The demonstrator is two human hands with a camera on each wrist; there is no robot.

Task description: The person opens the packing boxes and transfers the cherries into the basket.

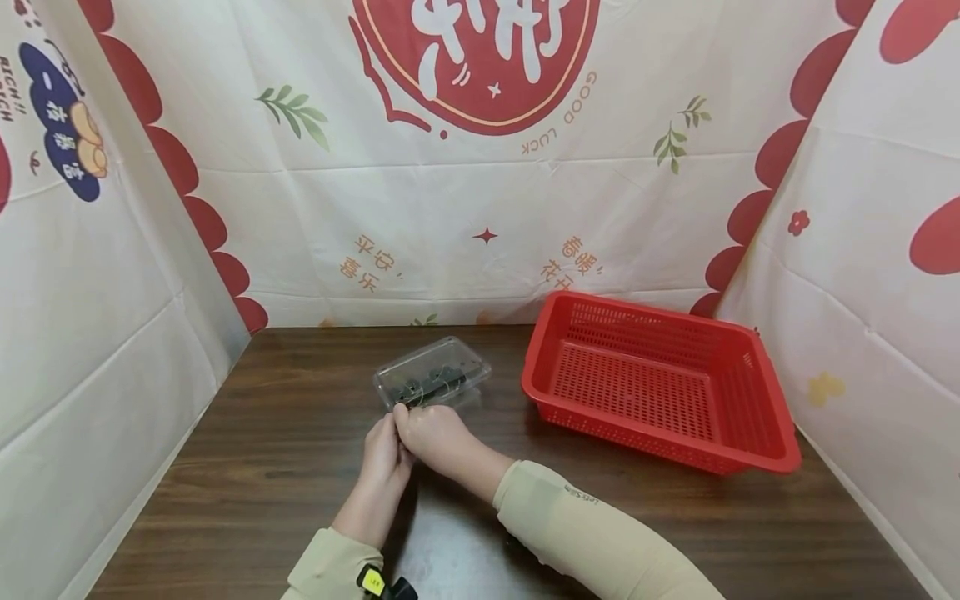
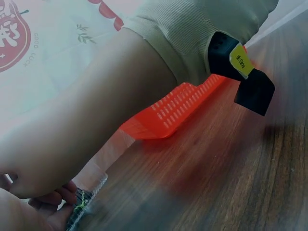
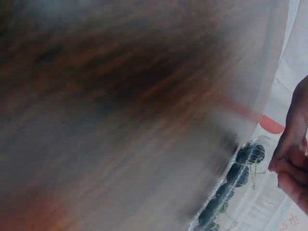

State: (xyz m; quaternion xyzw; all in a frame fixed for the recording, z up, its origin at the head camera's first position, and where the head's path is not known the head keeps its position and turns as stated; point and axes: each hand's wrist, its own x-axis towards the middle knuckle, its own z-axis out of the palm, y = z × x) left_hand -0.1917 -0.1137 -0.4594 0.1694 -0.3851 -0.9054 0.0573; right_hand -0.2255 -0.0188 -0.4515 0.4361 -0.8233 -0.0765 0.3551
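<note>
A clear plastic clamshell box (image 1: 432, 367) stands on the table in the head view. Dark round fruits on thin green stems, looking like grapes (image 3: 224, 195), show through its wall in the right wrist view. Both hands meet at the near left corner of this box. My left hand (image 1: 386, 450) comes from below and pinches the corner. My right hand (image 1: 437, 431) reaches across with curled fingers and pinches the edge close beside it. The hands hide the exact fingertip contact and that corner.
A red perforated plastic basket (image 1: 637, 383) stands to the right of the box, with nothing inside. Underneath is a dark wooden table (image 1: 247, 467). A printed white cloth (image 1: 420, 200) hangs behind and along both sides.
</note>
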